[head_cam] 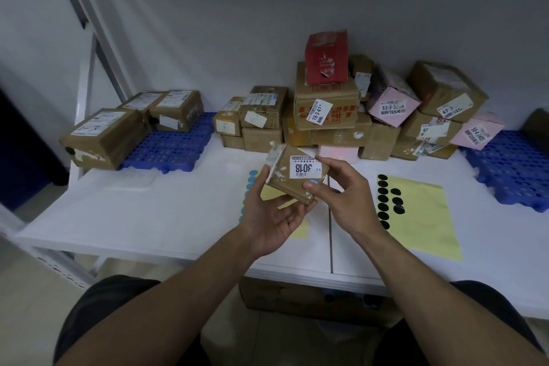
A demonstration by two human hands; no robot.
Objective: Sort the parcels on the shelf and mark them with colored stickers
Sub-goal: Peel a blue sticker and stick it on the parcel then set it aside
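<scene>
Brown cardboard parcels sit on a blue pallet at the left of the frame, on a white shelf. At centre right, against the wall, a heap of brown and pink parcels carries an upright red box. Below it lie a sheet of blue stickers, partly hidden by the hands, and a yellow sheet with black stickers. A second blue pallet is at far right.

Held above the shelf at centre, a small parcel tilts its label toward the camera, print upside down, long axis running from upper left to lower right.

The left hand, palm up, cradles it with curled fingers. The right hand pinches its right end, thumb pressing a blue sticker.
</scene>
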